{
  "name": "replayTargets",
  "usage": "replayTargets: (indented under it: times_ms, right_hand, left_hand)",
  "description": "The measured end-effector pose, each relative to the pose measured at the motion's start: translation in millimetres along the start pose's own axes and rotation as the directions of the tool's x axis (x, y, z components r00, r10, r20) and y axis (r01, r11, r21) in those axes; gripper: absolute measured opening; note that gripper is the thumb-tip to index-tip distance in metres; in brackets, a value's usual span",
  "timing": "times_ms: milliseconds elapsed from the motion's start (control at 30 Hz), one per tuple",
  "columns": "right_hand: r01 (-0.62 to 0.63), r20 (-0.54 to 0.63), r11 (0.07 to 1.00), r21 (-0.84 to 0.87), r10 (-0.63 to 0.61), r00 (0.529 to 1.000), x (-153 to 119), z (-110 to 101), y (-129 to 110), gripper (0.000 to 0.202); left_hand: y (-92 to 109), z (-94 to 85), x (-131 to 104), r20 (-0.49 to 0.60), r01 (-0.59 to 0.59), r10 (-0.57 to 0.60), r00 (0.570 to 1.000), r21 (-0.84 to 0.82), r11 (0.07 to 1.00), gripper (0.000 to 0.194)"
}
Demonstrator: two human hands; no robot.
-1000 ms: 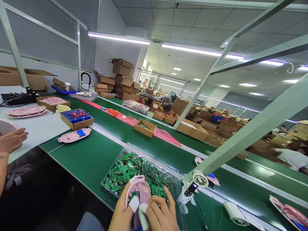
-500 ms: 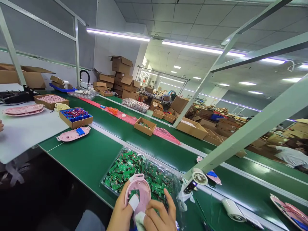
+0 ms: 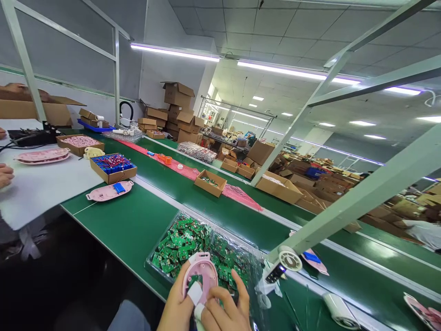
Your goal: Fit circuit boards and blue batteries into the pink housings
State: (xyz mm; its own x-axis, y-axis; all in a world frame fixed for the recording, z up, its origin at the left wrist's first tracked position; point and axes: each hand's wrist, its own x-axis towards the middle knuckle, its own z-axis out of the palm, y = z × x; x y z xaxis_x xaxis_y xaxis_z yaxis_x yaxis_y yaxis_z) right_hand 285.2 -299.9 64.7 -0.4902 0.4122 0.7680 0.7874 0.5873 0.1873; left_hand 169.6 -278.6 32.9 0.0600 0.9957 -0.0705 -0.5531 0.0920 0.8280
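At the bottom edge, my left hand (image 3: 179,308) grips a pink plastic shell (image 3: 200,275) with a small green circuit board set in it; the thumb wears white tape. My right hand (image 3: 227,312) rests its fingers on the shell's lower right side, a taped finger pressing near the board. Both hands hover over the near edge of a clear tray (image 3: 155,269) heaped with several green circuit boards (image 3: 182,243).
A green conveyor belt (image 3: 241,216) runs diagonally, carrying a pink shell with a blue battery (image 3: 109,191) and cardboard boxes (image 3: 210,183). A box of blue batteries (image 3: 113,168) sits at left. A co-worker's hand (image 3: 5,174) rests on the white table. A slanted frame bar (image 3: 361,188) crosses right.
My hands and the pink shell stay in nearly the same place. The co-worker's hand at left drew back toward the frame edge. The camera shifted slightly.
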Motion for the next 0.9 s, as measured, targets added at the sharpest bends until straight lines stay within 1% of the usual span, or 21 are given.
replayTargets:
  times_ms: [100,200,267,300,333,367,400,433,467,500,533,567,600,633,667,700,733,767,800,833,900]
  right_hand:
    - [0.038,-0.029,0.999,0.02,-0.037,0.999,4.9,9.9,1.9,0.037]
    - [0.043,-0.067,0.997,0.067,-0.038,0.997,4.1,31.9,3.4,0.04]
    - [0.022,-0.094,0.991,0.132,-0.009,0.996,0.4,48.8,5.0,0.041]
    - [-0.022,-0.094,0.985,0.173,0.039,0.995,-1.8,56.4,6.5,0.038]
    - [-0.103,-0.082,0.969,0.226,0.125,0.989,-3.8,63.2,8.8,0.031]
    - [-0.227,-0.052,0.929,0.294,0.252,0.966,-5.3,69.0,11.8,0.025]
    - [-0.375,0.007,0.843,0.385,0.404,0.915,-6.0,74.2,15.5,0.028]
    - [-0.515,0.106,0.701,0.494,0.539,0.836,-5.7,79.0,19.8,0.04]
    - [-0.62,0.24,0.499,0.606,0.628,0.74,-4.0,83.8,24.2,0.051]
    - [-0.689,0.412,0.25,0.68,0.648,0.641,-1.1,88.6,28.6,0.056]
    - [-0.73,0.592,-0.005,0.683,0.589,0.55,3.1,93.6,33.0,0.058]
    - [-0.752,0.743,-0.222,0.621,0.471,0.475,8.5,98.8,37.8,0.06]
    - [-0.76,0.843,-0.38,0.528,0.347,0.412,14.6,104.1,43.3,0.06]
    - [-0.752,0.896,-0.487,0.444,0.271,0.353,21.3,109.2,50.2,0.06]
    - [-0.728,0.918,-0.56,0.396,0.256,0.303,28.2,114.1,59.4,0.056]
    - [-0.69,0.918,-0.608,0.393,0.296,0.263,35.0,118.7,71.2,0.05]
    - [-0.642,0.9,-0.639,0.425,0.371,0.228,41.5,123.1,85.9,0.04]
    - [-0.594,0.869,-0.653,0.471,0.459,0.185,47.2,127.2,103.3,0.03]
    - [-0.561,0.836,-0.654,0.507,0.531,0.138,51.9,131.1,123.0,0.02]
    - [-0.534,0.801,-0.65,0.541,0.592,0.092,55.1,134.7,144.0,0.013]
    - [-0.491,0.711,-0.63,0.602,0.702,-0.029,56.0,141.4,185.9,0.001]
  left_hand:
    - [-0.3,-4.3,-2.3,-0.048,0.049,-0.049,0.998,0.008,0.999,0.042]
    - [0.8,-13.2,0.7,-0.168,0.1,-0.109,0.98,-0.06,0.993,0.033]
    - [6.6,-19.6,8.3,-0.232,0.115,-0.141,0.962,-0.122,0.986,0.026]
    - [11.9,-22.2,13.7,-0.246,0.118,-0.153,0.957,-0.148,0.982,0.026]
    - [19.1,-24.1,20.1,-0.251,0.117,-0.157,0.955,-0.168,0.979,0.029]
    - [27.7,-25.2,27.3,-0.248,0.113,-0.156,0.956,-0.178,0.978,0.033]
    - [37.3,-25.3,35.1,-0.261,0.114,-0.167,0.951,-0.208,0.972,0.036]
    - [47.3,-24.6,43.6,-0.287,0.113,-0.186,0.94,-0.251,0.961,0.037]
    - [56.9,-23.5,52.6,-0.321,0.105,-0.203,0.925,-0.298,0.949,0.035]
    - [65.3,-22.3,62.2,-0.353,0.088,-0.216,0.911,-0.343,0.935,0.031]
    - [72.2,-21.8,72.4,-0.374,0.069,-0.221,0.901,-0.379,0.923,0.027]
    - [77.3,-22.8,83.1,-0.38,0.051,-0.218,0.899,-0.403,0.914,0.024]
    - [80.8,-26.1,94.0,-0.37,0.036,-0.202,0.907,-0.409,0.912,0.022]
    - [83.1,-32.5,105.0,-0.355,0.02,-0.176,0.918,-0.401,0.916,0.019]
    - [84.6,-42.4,115.9,-0.359,0.0,-0.157,0.92,-0.4,0.917,0.016]
    - [86.1,-56.1,126.5,-0.379,-0.027,-0.138,0.915,-0.399,0.917,0.014]
    - [88.1,-73.3,136.8,-0.461,-0.085,-0.115,0.88,-0.391,0.916,0.014]
    - [90.8,-93.5,146.9,-0.544,-0.138,-0.105,0.832,-0.386,0.912,0.018]
    - [94.6,-115.5,157.1,-0.601,-0.166,-0.111,0.792,-0.386,0.907,0.024]
    - [99.3,-138.4,167.6,-0.645,-0.186,-0.117,0.756,-0.382,0.905,0.028]
    - [110.9,-182.0,190.8,-0.705,-0.208,-0.117,0.699,-0.358,0.91,0.03]
